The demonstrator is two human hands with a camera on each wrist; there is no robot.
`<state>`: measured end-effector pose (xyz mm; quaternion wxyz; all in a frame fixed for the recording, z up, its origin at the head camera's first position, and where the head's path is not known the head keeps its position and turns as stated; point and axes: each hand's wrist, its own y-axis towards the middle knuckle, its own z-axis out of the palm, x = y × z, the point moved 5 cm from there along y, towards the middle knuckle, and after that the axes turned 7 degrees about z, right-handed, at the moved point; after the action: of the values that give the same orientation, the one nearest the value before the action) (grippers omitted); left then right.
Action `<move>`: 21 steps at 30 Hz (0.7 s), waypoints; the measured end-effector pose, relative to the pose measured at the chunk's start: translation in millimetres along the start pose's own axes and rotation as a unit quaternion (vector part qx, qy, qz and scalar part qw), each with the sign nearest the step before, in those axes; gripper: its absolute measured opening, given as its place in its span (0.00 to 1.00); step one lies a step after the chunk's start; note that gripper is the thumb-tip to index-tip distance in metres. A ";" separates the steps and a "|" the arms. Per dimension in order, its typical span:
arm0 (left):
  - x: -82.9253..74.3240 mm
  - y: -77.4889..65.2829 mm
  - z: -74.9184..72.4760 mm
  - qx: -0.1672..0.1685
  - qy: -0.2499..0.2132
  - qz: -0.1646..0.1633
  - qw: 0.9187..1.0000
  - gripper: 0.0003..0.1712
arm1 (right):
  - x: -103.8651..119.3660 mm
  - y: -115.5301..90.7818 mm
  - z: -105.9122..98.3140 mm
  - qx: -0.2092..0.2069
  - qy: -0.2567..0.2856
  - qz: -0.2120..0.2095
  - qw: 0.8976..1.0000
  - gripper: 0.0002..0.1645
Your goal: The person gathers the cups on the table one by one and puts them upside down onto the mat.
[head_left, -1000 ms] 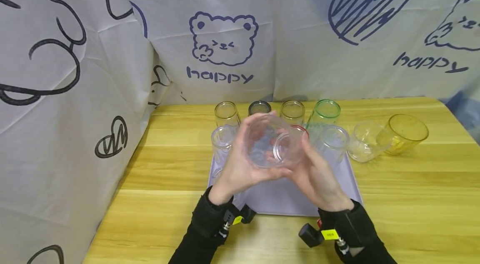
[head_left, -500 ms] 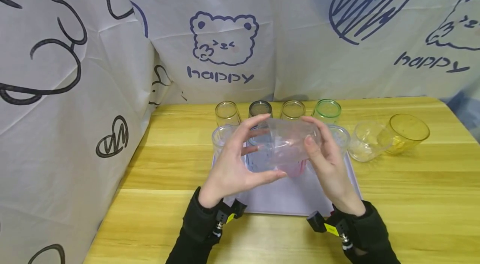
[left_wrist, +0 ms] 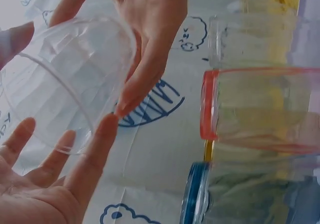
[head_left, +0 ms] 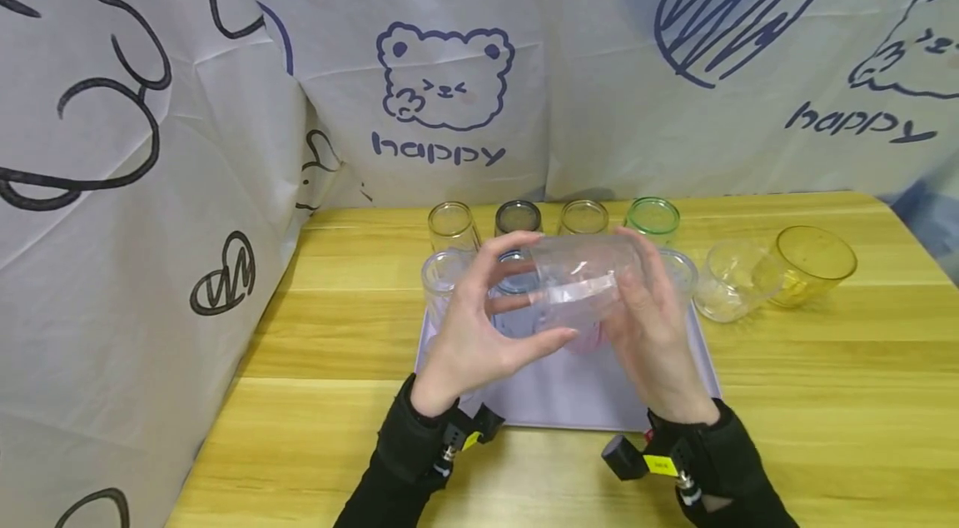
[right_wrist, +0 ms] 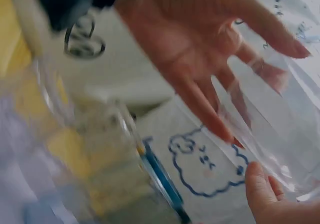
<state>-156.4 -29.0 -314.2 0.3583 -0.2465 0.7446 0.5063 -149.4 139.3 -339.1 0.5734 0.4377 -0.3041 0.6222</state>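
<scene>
A clear plastic cup (head_left: 584, 282) lies sideways in the air above the lilac tray (head_left: 599, 399). My left hand (head_left: 479, 336) spans its left end, thumb below and fingers above and behind. At the other end my right hand (head_left: 659, 336) grips the cup, thumb on the near side. The left wrist view shows the cup (left_wrist: 65, 83) with its open rim toward the left fingers and my right hand (left_wrist: 145, 28) behind. From the right wrist, the spread left hand (right_wrist: 185, 48) faces the cup (right_wrist: 280, 119), with right fingertips (right_wrist: 260, 184) at its lower edge.
Several glasses stand in rows, among them a green-rimmed one (head_left: 653, 216), a dark one (head_left: 519, 217) and, nearer, a red-rimmed one (left_wrist: 209, 103) and a blue-rimmed one (left_wrist: 190, 194). Right of the tray are a tilted clear cup (head_left: 730, 282) and an amber cup (head_left: 815, 266).
The cup has swung from its round end facing the head camera to lying sideways. The right hand has shifted around the cup's right end; the left hand opened wider, then moved slightly right.
</scene>
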 end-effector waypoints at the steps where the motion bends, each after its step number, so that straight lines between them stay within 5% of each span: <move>1: -0.8 0.3 1.3 -0.004 -0.001 0.009 1.000 0.50 | -2.0 0.7 1.2 0.010 0.033 0.004 0.999 0.33; 5: -4.5 1.7 6.5 -0.017 0.007 0.064 0.998 0.52 | -7.7 2.0 4.2 0.050 0.125 0.026 0.991 0.42; 10: -5.6 3.9 13.5 -0.019 0.058 0.123 0.990 0.50 | -9.5 -0.2 2.9 0.046 0.175 0.055 0.982 0.46; 15: -5.5 4.7 18.2 -0.010 0.121 0.159 0.980 0.48 | -7.7 -0.9 2.1 0.016 0.163 0.064 0.984 0.47; 21: -5.7 4.3 19.1 -0.004 0.142 0.157 0.977 0.48 | -7.4 -2.7 1.6 -0.003 0.146 0.074 0.986 0.45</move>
<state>-150.6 -9.6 -311.7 0.1639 -0.1973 0.8153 0.5190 -146.7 135.0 -345.4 0.5655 0.3164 -0.2506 0.7192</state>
